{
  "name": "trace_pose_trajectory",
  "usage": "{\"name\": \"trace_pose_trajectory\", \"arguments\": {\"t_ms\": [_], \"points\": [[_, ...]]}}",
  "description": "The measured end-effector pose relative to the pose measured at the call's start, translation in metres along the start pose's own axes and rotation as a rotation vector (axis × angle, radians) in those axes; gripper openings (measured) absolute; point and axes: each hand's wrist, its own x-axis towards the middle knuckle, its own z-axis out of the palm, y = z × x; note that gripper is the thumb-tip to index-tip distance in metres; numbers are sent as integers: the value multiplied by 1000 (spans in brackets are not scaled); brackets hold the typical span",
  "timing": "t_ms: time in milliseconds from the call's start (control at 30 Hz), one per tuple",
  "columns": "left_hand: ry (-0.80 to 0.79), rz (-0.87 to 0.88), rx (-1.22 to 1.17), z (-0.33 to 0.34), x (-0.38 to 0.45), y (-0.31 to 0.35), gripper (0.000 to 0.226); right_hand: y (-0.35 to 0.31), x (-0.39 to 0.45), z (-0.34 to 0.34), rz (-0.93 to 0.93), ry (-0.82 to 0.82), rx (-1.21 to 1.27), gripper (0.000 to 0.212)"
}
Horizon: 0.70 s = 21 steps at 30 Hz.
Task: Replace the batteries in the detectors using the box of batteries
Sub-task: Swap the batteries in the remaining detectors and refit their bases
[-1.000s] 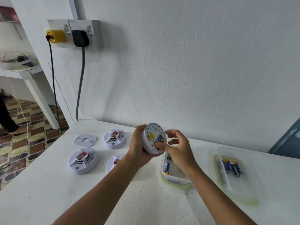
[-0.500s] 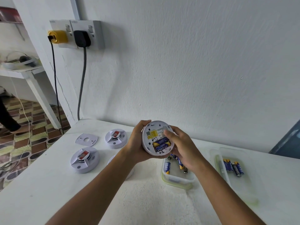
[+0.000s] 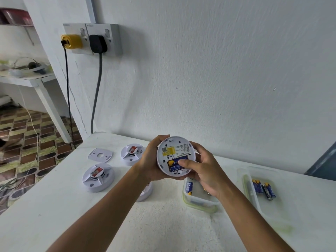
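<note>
The left hand is gripping a detector above the table. The right hand is clasping its rim, thumb pressing a battery.

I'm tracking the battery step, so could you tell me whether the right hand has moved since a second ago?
Yes. The right hand has closed onto the held detector, thumb now on its batteries.

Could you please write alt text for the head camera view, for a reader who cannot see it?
A person's left hand holds a round white detector back-side up over a white table, while the right hand thumb presses on a blue battery in its compartment. Other detectors, a mounting plate and two clear containers with spare batteries lie below.
</note>
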Motion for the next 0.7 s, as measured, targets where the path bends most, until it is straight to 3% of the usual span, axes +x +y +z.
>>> {"name": "trace_pose_trajectory", "arguments": {"t_ms": [200, 333, 700], "points": [[26, 19, 29, 1, -2, 3, 54, -3, -1, -2, 12, -48, 56, 45], [34, 29, 31, 0, -6, 1, 53, 0, -3, -5, 5, -97, 36, 58], [48, 16, 37, 7, -14, -2, 49, 6, -6, -2, -14, 7, -19, 51]]}}
